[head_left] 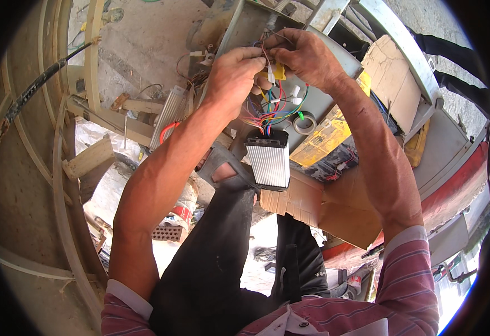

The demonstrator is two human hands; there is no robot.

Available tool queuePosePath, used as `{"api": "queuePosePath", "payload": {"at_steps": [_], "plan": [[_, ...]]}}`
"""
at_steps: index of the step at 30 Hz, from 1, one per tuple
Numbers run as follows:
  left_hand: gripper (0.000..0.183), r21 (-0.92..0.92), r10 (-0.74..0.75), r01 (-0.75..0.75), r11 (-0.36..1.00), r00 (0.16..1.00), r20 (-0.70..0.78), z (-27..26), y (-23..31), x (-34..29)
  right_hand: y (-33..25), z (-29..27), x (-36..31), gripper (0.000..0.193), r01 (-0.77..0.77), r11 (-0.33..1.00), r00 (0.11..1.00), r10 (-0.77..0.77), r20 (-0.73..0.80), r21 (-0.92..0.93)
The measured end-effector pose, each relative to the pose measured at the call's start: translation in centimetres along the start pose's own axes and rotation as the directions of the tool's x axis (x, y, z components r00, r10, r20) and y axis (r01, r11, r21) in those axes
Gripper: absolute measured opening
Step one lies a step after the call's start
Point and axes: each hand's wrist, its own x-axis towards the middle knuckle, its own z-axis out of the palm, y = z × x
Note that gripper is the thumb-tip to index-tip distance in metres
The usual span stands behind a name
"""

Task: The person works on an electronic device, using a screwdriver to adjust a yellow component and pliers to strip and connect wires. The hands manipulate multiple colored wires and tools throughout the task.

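Both my hands are raised over a grey metal tray (323,103), close together with fingertips almost touching. My left hand (235,75) pinches thin wires (265,53) between thumb and fingers. From the other side, my right hand (309,59) is closed in a pinch on the same thin wires; the exact ends are hidden by the fingers. A white plug (270,75) hangs just below. Coloured leads (270,116) run from a silver finned controller box (268,163) toward the hands. White connectors (296,96) sit among these leads, beside a roll of tape (305,124).
A yellow-topped battery-like block (324,139) lies right of the controller, with cardboard (345,215) below it. A metal frame bar (404,42) crosses the upper right. At left stand curved metal panels (32,185) and a black cable (32,89). A perforated brick (167,233) is on the ground.
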Motion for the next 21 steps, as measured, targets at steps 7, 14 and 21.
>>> {"api": "queuePosePath", "payload": {"at_steps": [7,14,21], "plan": [[0.025,0.087,0.007,0.002,0.996,0.995,-0.098,0.5,0.3,0.2,-0.6,-0.1,-0.2,0.043,-0.053,0.998,0.999,0.052,0.014,0.020],[0.022,0.199,0.033,-0.012,0.980,0.994,-0.101,0.1,0.2,0.7,0.1,0.6,0.1,0.049,-0.032,0.993,0.999,0.031,0.017,0.115],[0.019,0.194,0.102,-0.096,0.976,0.995,-0.021,-0.6,-0.1,1.1,0.5,0.6,0.1,0.044,-0.015,0.998,1.000,0.017,-0.026,0.065]]}}
